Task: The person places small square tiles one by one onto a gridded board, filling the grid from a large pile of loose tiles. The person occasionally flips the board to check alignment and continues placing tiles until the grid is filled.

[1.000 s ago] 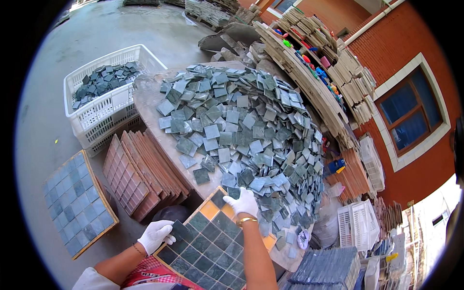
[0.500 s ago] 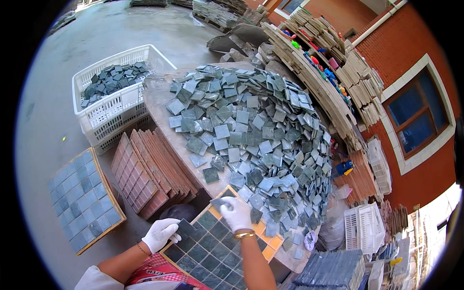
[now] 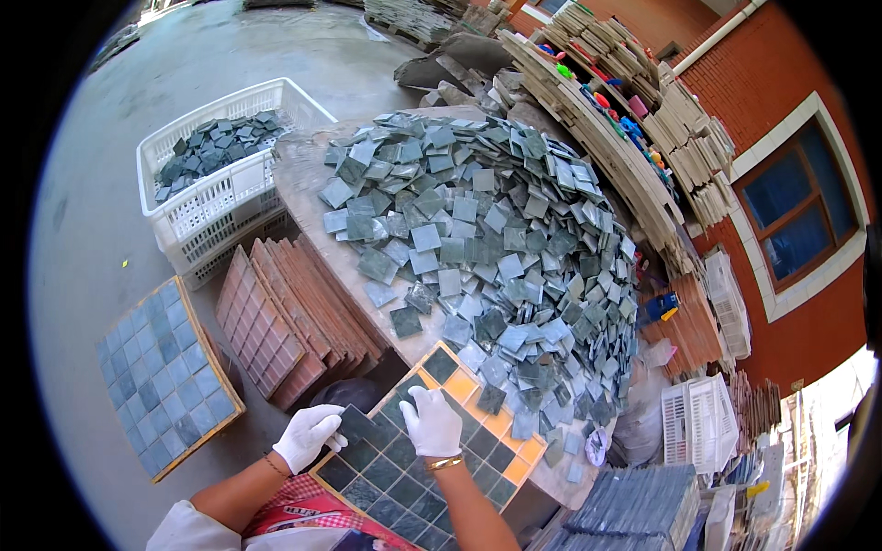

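An orange grid tray (image 3: 514, 455) lies in front of me, most of its cells filled with dark green square tiles. My right hand (image 3: 432, 422), in a white glove, presses flat on the tiles near the tray's middle. My left hand (image 3: 310, 435), also gloved, grips the tray's left edge. Just beyond the tray a big heap of loose grey-green tiles (image 3: 487, 239) covers a stone table (image 3: 303, 179).
A white plastic crate (image 3: 207, 197) with dark tiles stands at the left of the table. Reddish empty grid trays (image 3: 289, 317) lean stacked below it. A filled tray of blue-grey tiles (image 3: 165, 376) lies on the concrete floor. Shelves of stacked boards (image 3: 634, 119) line the brick wall.
My right hand has drawn back from the edge of the tile heap onto the tray's tiles. My left hand has stayed at the tray's left edge.
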A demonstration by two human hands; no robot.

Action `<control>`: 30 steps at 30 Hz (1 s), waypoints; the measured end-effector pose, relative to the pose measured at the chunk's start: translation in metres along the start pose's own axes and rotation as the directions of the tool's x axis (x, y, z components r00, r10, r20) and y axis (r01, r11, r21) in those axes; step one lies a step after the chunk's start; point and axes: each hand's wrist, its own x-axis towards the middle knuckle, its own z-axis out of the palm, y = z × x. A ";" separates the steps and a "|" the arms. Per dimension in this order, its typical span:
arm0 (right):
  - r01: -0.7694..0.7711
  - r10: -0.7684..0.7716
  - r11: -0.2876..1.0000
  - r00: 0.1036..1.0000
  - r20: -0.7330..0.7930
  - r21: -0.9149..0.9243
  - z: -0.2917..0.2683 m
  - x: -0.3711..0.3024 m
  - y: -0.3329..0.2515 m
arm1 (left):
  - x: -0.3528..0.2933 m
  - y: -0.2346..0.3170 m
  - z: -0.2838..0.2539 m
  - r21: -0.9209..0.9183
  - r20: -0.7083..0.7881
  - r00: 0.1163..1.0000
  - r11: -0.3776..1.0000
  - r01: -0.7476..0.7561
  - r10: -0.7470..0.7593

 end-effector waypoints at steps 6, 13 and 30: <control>-0.099 0.069 0.966 0.989 0.132 0.237 -0.016 0.019 0.020 | -0.004 0.002 -0.009 -0.061 -0.048 0.999 0.998 0.015 -0.018; -0.030 0.047 0.966 0.997 -0.060 0.256 -0.028 0.033 0.013 | -0.002 0.002 0.003 0.044 0.045 0.998 0.998 0.036 -0.038; -0.256 0.277 0.952 0.954 -0.116 0.170 -0.047 -0.018 0.121 | -0.005 0.017 0.022 0.140 0.110 0.993 0.990 0.019 -0.035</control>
